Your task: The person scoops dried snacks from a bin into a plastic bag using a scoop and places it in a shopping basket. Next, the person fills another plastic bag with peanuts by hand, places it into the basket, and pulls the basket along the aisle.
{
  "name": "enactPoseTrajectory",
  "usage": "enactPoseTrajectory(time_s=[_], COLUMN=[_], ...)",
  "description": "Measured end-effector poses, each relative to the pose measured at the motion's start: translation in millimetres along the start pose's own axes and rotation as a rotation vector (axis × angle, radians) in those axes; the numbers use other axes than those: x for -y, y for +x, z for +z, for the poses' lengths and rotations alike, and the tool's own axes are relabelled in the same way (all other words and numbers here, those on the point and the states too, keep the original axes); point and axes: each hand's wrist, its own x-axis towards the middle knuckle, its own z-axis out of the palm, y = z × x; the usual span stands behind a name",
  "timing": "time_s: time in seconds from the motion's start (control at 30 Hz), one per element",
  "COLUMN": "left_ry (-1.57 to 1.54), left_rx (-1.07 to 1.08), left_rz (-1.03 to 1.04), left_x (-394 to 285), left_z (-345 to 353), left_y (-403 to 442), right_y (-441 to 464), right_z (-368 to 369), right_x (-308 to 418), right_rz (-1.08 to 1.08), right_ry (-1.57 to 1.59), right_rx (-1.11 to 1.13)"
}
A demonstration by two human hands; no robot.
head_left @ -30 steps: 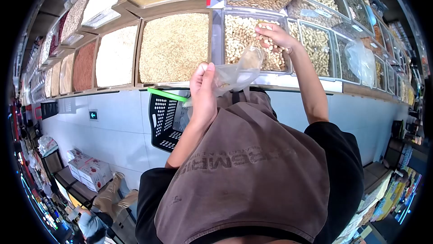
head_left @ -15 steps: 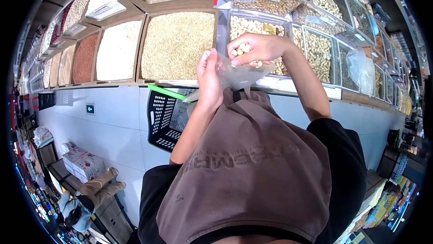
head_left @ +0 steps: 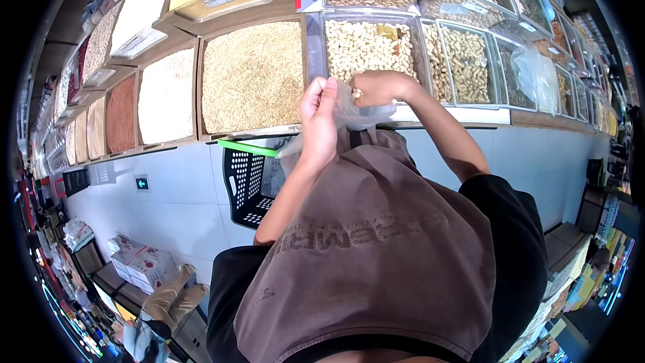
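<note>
My left hand (head_left: pixel 318 114) is closed on the rim of a clear plastic bag (head_left: pixel 363 116), thumb and fingers pinching it. My right hand (head_left: pixel 379 87) is curled, knuckles up, at the bag's mouth. A few pale nuts (head_left: pixel 357 94) show at its fingertips; the rest of its grasp is hidden. Just beyond my hands is a clear bin (head_left: pixel 422 61) of similar pale nuts (head_left: pixel 363 47), with a small gold-green packet (head_left: pixel 386 31) lying on top.
A black shopping basket (head_left: pixel 245 178) with a green handle (head_left: pixel 245 148) stands below the counter, left of me. Grain bins (head_left: pixel 252 77) line the left; peanut bins (head_left: pixel 465 61) and another plastic bag (head_left: pixel 535 79) lie right. A person (head_left: pixel 171 302) is near stacked boxes (head_left: pixel 144 265).
My right hand has turned from a cupped, nut-filled hold to knuckles up and lowered to the bag's mouth. Fewer nuts show in it. My left hand keeps the bag; the view has shifted slightly.
</note>
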Motion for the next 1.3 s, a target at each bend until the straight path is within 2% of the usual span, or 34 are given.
enactPoseTrajectory(time_s=[0.1, 0.3, 0.33, 0.43, 0.5, 0.57, 0.6, 0.63, 0.7, 0.73, 0.77, 1.0, 1.03, 1.1, 1.13, 1.2, 1.23, 1.3], left_ry=[0.003, 0.009, 0.019, 0.071, 0.062, 0.052, 0.052, 0.052, 0.048, 0.015, -0.017, -0.048, -0.044, -0.063, -0.079, -0.105, -0.130, -0.119], left_rx=[0.017, 0.023, 0.029, 0.075, 0.092, 0.108, 0.098, 0.086, 0.118, 0.117, 0.116, 0.078, 0.082, 0.052, 0.038, -0.002, -0.031, -0.030], left_rz=[0.016, -0.018, -0.006, -0.001, -0.028, -0.059, -0.065, -0.072, -0.076, -0.087, -0.100, -0.131, -0.133, -0.146, -0.163, -0.176, -0.189, -0.164], left_x=[2.2, 4.3, 5.2, 15.2, 19.8, 19.9, 18.4, 18.4, 22.5, 24.1, 25.3, 19.6, 18.6, 16.0, 14.5, 9.1, 7.7, 8.8], left_z=[3.9, 10.1, 10.2, 10.4, 11.9, 15.7, 18.5, 20.3, 19.2, 19.3, 19.5, 17.7, 16.0, 12.1, 10.6, 11.5, 12.3, 10.8], left_y=[5.6, 14.8, 17.6, 29.0, 34.1, 39.4, 40.9, 42.0, 46.3, 48.4, 49.2, 54.1, 54.1, 53.5, 52.8, 51.6, 52.0, 54.8], right_y=[-6.9, -29.7, -27.1, -14.1, 2.6, 37.6, 17.5, 12.3, 8.1, 6.1, 3.0, 8.9, 7.6, -0.6, -7.4, -19.9, -20.5, -17.2], right_z=[4.7, -6.4, -7.1, 11.0, 38.1, 78.6, 55.0, 51.1, 45.7, 47.3, 54.2, 84.3, 78.7, 60.5, 47.4, 23.4, 17.5, 3.2], right_x=[-7.3, 17.7, 20.8, 15.2, -6.6, -47.7, -28.3, -24.4, -23.1, -27.4, -34.2, -53.0, -49.3, -38.9, -31.9, -25.2, -29.2, -42.9], right_rz=[-0.017, -0.100, -0.098, -0.039, 0.004, 0.019, 0.104, 0.119, 0.248, 0.259, 0.125, -0.285, -0.291, -0.234, -0.239, -0.060, -0.062, -0.086], right_ry=[-0.075, 0.157, 0.127, 0.037, 0.152, 0.341, 0.365, 0.373, 0.428, 0.437, 0.398, 0.364, 0.359, 0.333, 0.332, 0.874, 0.873, 1.475], right_rx=[-0.122, -0.069, -0.014, -0.046, -0.130, -0.312, -0.184, -0.186, 0.015, 0.003, -0.076, -0.352, -0.337, -0.085, -0.075, -0.205, -0.202, -0.585])
